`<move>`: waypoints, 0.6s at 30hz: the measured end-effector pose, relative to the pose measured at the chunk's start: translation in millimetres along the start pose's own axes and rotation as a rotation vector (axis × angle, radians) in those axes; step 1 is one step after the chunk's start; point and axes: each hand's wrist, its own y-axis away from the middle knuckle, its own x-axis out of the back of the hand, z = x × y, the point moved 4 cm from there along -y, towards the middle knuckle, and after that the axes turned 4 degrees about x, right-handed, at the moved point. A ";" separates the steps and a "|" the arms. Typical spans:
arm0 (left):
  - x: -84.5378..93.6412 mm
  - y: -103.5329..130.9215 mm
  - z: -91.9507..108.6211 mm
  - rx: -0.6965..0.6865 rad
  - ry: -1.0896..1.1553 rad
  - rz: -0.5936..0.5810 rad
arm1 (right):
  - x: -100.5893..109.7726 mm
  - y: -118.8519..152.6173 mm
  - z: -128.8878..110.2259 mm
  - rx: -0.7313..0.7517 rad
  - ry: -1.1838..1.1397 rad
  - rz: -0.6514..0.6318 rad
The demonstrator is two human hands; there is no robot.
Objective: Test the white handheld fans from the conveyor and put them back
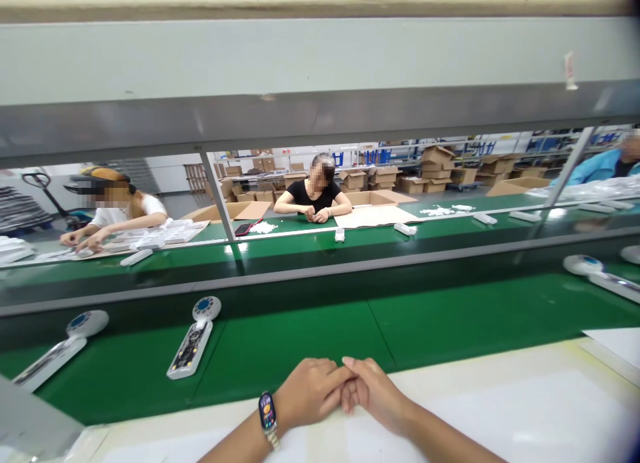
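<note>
My left hand (315, 386), with a smartwatch (267, 413) on its wrist, meets my right hand (377, 390) above the front edge of the white work surface. The two hands are clasped, fingers curled against each other, and no object shows between them. Beyond them runs a green conveyor belt (305, 336). Nearest on the belt, to the left, lies a white device with a round head (193, 346), its long body uncovered so the inner parts show. Farther left is another such white device (55, 360), partly cut off by the frame.
More round-headed devices (587, 266) lie at the belt's right end. Across a grey rail (320, 266), co-workers sit at a second belt with white parts (263, 228). A white sheet (617, 350) rests at the right. A wide grey beam (320, 63) spans overhead.
</note>
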 end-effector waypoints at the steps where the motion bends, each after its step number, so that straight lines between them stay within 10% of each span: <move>1: 0.1 -0.1 0.1 -0.002 -0.003 0.001 | -0.2 -0.4 -0.3 0.000 -0.003 0.005; 18: 3.4 -1.8 -1.0 0.014 0.032 -0.003 | -4.7 0.4 -4.7 -0.051 -0.047 -0.013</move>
